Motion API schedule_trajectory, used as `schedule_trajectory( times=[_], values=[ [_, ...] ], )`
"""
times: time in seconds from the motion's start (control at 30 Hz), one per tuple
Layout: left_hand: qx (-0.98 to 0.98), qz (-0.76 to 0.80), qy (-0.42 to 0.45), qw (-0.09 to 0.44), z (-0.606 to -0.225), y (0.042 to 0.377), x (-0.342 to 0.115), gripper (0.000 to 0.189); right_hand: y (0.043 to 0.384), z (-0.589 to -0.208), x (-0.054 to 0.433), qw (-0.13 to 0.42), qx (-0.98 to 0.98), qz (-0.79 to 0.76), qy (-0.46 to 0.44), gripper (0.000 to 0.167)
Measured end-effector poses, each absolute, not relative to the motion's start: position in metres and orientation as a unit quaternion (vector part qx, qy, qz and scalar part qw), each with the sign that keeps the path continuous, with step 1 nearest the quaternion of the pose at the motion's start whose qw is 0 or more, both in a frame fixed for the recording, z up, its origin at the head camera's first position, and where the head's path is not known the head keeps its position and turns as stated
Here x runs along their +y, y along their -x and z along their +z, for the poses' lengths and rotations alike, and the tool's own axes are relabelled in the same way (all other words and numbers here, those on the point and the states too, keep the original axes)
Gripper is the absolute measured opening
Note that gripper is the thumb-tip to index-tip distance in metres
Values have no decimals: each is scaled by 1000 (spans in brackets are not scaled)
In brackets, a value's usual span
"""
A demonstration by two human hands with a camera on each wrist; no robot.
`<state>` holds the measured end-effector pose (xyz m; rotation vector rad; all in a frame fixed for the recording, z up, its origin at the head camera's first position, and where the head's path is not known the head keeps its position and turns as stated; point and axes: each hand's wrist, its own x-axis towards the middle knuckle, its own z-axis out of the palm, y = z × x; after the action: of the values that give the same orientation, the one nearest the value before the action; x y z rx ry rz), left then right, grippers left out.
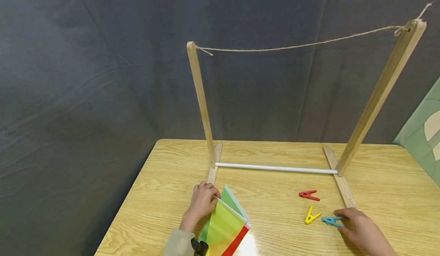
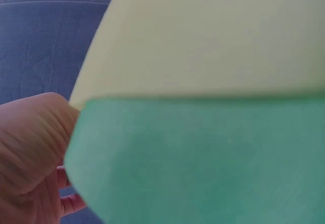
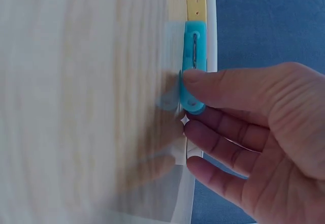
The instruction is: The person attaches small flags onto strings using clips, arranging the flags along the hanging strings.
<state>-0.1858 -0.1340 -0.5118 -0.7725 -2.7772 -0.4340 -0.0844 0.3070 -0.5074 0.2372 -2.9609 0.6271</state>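
My left hand (image 1: 203, 201) pinches the white-edged top of a folded bunting (image 1: 225, 223) with green, yellow and red flags, holding it up over the table's front left. The yellow flag (image 2: 203, 41) and green flag (image 2: 203, 158) fill most of the left wrist view, partly hiding that hand. On the right, my right hand (image 1: 361, 227) pinches a blue clothespin (image 1: 331, 221) between thumb and fingers, close on the tabletop. In the right wrist view the thumb lies on the handle end of the blue clothespin (image 3: 195, 46). Beyond it lie a yellow clothespin (image 1: 311, 216) and a red clothespin (image 1: 309, 195).
A wooden stand straddles the table (image 1: 165, 179), with a left post (image 1: 201, 99) and a taller-looking right post (image 1: 381, 95). A string (image 1: 275, 49) spans their tops, sagging slightly. A white rod (image 1: 275, 168) joins the feet below. Dark cloth (image 1: 258, 95) hangs behind.
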Motion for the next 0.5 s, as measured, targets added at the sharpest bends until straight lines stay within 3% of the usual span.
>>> schedule_trajectory(
  times=[0.37, 0.5],
  values=[
    [-935, -188, 282, 107, -510, 186, -140, 11, 83, -509, 310, 91, -970, 209, -85, 30],
    [-921, -248, 291, 81, -505, 185, -143, 9, 82, -508, 311, 95, -965, 232, -81, 29]
  ],
)
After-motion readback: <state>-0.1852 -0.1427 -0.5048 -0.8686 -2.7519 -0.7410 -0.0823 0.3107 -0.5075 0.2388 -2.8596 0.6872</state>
